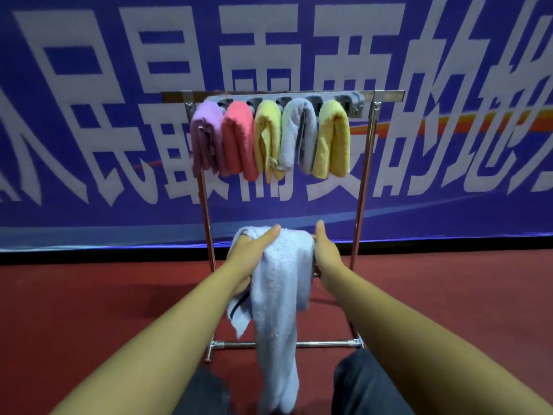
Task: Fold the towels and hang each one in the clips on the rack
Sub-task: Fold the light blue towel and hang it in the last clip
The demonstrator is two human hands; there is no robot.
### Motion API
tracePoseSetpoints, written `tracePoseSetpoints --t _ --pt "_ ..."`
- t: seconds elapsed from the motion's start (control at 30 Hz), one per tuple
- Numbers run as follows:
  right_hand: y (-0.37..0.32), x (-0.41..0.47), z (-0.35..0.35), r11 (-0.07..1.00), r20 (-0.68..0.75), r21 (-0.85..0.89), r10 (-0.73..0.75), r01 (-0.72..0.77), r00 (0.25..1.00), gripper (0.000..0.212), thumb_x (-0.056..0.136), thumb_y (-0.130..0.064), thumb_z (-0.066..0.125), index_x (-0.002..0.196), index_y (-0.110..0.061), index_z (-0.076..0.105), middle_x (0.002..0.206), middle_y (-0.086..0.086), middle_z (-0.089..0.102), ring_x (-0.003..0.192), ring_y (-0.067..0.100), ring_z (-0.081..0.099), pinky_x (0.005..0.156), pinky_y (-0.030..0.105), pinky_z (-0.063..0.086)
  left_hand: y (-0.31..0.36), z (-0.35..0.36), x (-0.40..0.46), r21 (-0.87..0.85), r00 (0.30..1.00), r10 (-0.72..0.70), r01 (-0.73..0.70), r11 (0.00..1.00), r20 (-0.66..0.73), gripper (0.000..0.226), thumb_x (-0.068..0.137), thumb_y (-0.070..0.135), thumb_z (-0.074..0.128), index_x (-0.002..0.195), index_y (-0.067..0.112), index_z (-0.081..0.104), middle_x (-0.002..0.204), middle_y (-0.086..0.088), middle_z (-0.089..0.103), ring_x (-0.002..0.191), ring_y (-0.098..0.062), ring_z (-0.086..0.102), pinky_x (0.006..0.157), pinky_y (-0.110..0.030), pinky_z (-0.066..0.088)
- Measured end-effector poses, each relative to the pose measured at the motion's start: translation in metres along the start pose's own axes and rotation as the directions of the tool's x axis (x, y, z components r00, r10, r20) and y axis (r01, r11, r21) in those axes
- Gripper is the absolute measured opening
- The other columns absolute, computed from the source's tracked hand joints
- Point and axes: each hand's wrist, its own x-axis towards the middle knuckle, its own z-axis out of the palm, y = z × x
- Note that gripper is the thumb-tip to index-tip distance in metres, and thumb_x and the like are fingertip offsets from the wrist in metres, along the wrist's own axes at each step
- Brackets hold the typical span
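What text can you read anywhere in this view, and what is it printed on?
"人民最需要的地": large white characters, lower row on the blue banner. The first is cut by the left edge, the middle ones are partly hidden by the hanging towels, and the line runs off the right edge.
Upper row on the banner: cropped by the top of the frame, not readable.
Rack and held towel: no text visible.

A pale blue towel [276, 283] hangs folded lengthwise in front of the metal rack [363, 187], its tail drooping low. Five folded towels hang side by side in the grey clips [348, 100]: purple [206, 136], pink [239, 139], yellow [267, 139], grey [297, 136], yellow [333, 139].
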Motion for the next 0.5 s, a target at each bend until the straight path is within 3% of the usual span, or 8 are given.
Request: tracePoseSetpoints --t 0.1,0.2,0.33,0.43,0.5 --pt "0.038 -0.013 0.002 0.979 0.289 0.125 0.116 -0.158 0.95 0.088 0.089 -0.085 0.021 0.126 -0.022 0.07 0.121 0.011 0.074 0.117 0.032 0.067 0.108 0.051 0.048 -0.002 -0.008 0.006 -0.042 0.999 -0.005 0.004 0.999 -0.032 0.042 0.092 0.045 0.074 0.117 0.011 0.073 0.111 -0.007 0.079 0.108 -0.021 0.074 0.106 -0.043 0.053" --pt "0.062 -0.024 0.013 0.969 0.455 0.119 0.14 -0.216 0.879 0.097 0.088 -0.085 0.023 0.132 -0.01 0.067 0.126 0.018 0.07 0.117 0.03 0.068 0.099 0.044 0.053 -0.003 -0.012 0.009 -0.049 0.999 0.006 -0.007 0.999 -0.032 0.041 0.097 0.044 0.067 0.13 0.018 0.067 0.122 -0.005 0.075 0.115 -0.018 0.07 0.108 -0.041 0.052" --pt "0.076 -0.029 0.025 1.0 0.401 0.009 -0.013 0.011 0.916 0.066 0.091 -0.07 0.055 0.124 -0.014 0.072 0.121 0.011 0.074 0.116 0.028 0.069 0.109 0.057 0.046 -0.011 -0.024 0.013 -0.038 0.997 -0.019 0.016 0.999 -0.072 0.054 0.087 0.055 0.071 0.13 0.022 0.064 0.127 -0.006 0.07 0.119 -0.02 0.067 0.109 -0.043 0.051" --pt "0.077 -0.023 0.023 0.991 0.275 0.061 -0.129 0.117 0.953 0.057 0.093 -0.059 0.062 0.116 -0.008 0.074 0.113 0.014 0.076 0.111 0.03 0.071 0.106 0.058 0.049 -0.023 -0.034 0.011 -0.114 0.995 -0.091 0.086 0.99 -0.045 0.048 0.089 0.043 0.076 0.128 0.016 0.065 0.123 -0.01 0.073 0.116 -0.022 0.07 0.107 -0.041 0.053" --pt "0.069 -0.022 0.023 0.986 0.247 0.119 -0.146 0.12 0.958 0.057 0.094 -0.056 0.062 0.123 -0.008 0.07 0.118 0.016 0.074 0.115 0.03 0.07 0.109 0.055 0.047 -0.036 -0.038 0.009 -0.137 0.991 -0.126 0.119 0.983 -0.037 0.055 0.083 0.038 0.083 0.129 0.015 0.065 0.119 -0.008 0.076 0.113 -0.021 0.072 0.106 -0.041 0.053"
